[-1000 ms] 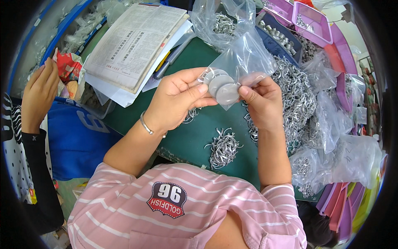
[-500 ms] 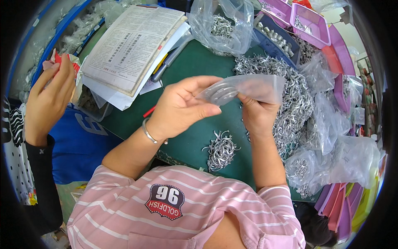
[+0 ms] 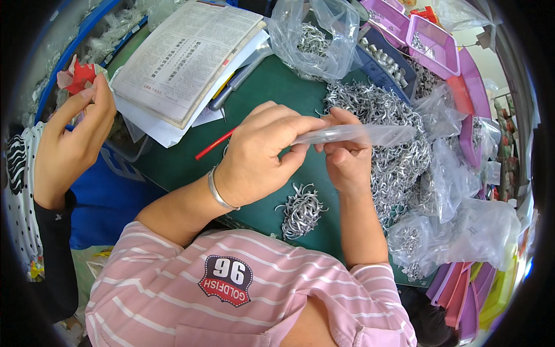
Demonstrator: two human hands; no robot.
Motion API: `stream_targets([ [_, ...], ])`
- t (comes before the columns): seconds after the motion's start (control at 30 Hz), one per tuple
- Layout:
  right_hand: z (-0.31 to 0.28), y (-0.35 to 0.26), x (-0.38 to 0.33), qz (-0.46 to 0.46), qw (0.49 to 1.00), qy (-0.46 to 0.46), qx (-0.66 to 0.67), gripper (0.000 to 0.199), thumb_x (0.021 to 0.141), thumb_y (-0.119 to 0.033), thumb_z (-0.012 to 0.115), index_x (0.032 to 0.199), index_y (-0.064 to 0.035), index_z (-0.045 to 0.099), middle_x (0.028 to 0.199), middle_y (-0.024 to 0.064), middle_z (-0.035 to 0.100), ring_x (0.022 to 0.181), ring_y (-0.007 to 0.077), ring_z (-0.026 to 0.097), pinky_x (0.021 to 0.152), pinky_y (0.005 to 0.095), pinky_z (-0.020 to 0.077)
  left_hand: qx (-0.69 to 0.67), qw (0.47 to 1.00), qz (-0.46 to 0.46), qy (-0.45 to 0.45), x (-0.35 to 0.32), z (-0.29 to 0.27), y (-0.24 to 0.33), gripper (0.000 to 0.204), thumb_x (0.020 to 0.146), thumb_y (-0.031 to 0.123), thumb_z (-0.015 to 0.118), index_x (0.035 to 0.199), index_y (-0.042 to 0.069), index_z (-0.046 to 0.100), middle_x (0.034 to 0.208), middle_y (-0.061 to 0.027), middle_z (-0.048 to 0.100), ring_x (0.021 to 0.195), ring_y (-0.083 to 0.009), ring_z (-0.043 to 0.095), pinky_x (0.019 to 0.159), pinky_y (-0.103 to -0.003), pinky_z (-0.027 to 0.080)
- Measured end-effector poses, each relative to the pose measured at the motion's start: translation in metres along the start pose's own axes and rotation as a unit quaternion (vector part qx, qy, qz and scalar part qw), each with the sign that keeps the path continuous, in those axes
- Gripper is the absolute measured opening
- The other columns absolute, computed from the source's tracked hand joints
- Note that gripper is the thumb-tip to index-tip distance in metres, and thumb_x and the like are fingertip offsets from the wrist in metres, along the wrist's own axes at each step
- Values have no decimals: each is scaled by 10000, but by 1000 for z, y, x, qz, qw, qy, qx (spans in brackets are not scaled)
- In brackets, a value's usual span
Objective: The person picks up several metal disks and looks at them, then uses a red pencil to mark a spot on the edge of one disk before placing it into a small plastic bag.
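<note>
A clear plastic bag (image 3: 384,134) with a few curved metal pieces inside is held up above the green table, turned nearly edge-on. My left hand (image 3: 254,151), with a silver bangle at the wrist, pinches its left end between thumb and fingers. Around the bag's middle are the fingers of my right hand (image 3: 350,165), some above and some below it. Beneath my hands, a small heap of curved silvery metal pieces (image 3: 303,213) lies on the table (image 3: 254,92). A much larger pile of similar pieces (image 3: 399,156) spreads out beside my right hand.
Printed sheets (image 3: 185,63), a red pen (image 3: 215,143) and a grey-handled tool (image 3: 240,84) lie at the left. Filled plastic bags (image 3: 448,168), a blue bin (image 3: 384,63) and purple baskets (image 3: 433,43) line the right. A co-worker's hand (image 3: 75,139) holds something red and white.
The bag has tilted from showing its flat face to nearly edge-on. My right hand has shifted left along it, and my left hand has turned over. The co-worker's hand has moved slightly.
</note>
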State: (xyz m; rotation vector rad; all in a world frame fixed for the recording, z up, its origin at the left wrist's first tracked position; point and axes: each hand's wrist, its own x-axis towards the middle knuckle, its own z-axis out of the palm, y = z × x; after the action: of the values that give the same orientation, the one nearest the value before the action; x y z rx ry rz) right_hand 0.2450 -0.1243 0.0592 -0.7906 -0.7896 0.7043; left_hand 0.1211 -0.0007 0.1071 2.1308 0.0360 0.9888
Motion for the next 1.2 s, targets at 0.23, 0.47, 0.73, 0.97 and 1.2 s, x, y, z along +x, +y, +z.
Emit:
stream_targets([
  [0.23, 18, -10, 4, 120, 983, 25, 135, 339, 838, -231, 604, 1053, 24, 546, 887, 121, 600, 812, 201, 595, 684, 313, 507, -4, 1000, -22, -8, 2, -7, 3, 319, 630, -56, 647, 943, 9, 634, 800, -90, 600, 707, -191, 571, 630, -266, 455],
  [0.47, 16, -5, 1, 57, 994, 24, 94, 243, 771, -83, 652, 975, 25, 576, 1074, 175, 517, 945, 232, 557, 807, 326, 475, -217, 957, -191, -10, -3, -5, -8, 342, 702, -34, 660, 1036, -5, 592, 850, -58, 593, 722, -125, 562, 638, -213, 454],
  [0.73, 11, -13, 4, -77, 966, 23, -245, 202, 663, 57, 658, 856, 3, 633, 1098, 122, 522, 971, 192, 523, 850, 296, 420, -617, 677, -400, -30, -12, -11, -23, 327, 889, 134, 482, 1137, -79, 485, 1020, -151, 597, 911, -204, 612, 744, -347, 535],
  [0.97, 21, -20, -2, 40, 989, 139, -30, 208, 835, 12, 493, 1035, 38, 546, 1010, 133, 575, 919, 177, 554, 836, 281, 430, -491, 804, -335, -1, -23, 6, -17, 335, 757, -54, 625, 1075, -71, 522, 991, -122, 610, 866, -130, 596, 753, -250, 502],
  [1.2, 23, -27, -2, -9, 974, 39, -224, 119, 734, 36, 611, 850, 61, 612, 849, 107, 601, 783, 156, 564, 696, 249, 438, -421, 862, -283, -1, -23, 4, -11, 264, 759, -82, 605, 1015, -65, 541, 961, -118, 614, 863, -136, 599, 768, -252, 500],
])
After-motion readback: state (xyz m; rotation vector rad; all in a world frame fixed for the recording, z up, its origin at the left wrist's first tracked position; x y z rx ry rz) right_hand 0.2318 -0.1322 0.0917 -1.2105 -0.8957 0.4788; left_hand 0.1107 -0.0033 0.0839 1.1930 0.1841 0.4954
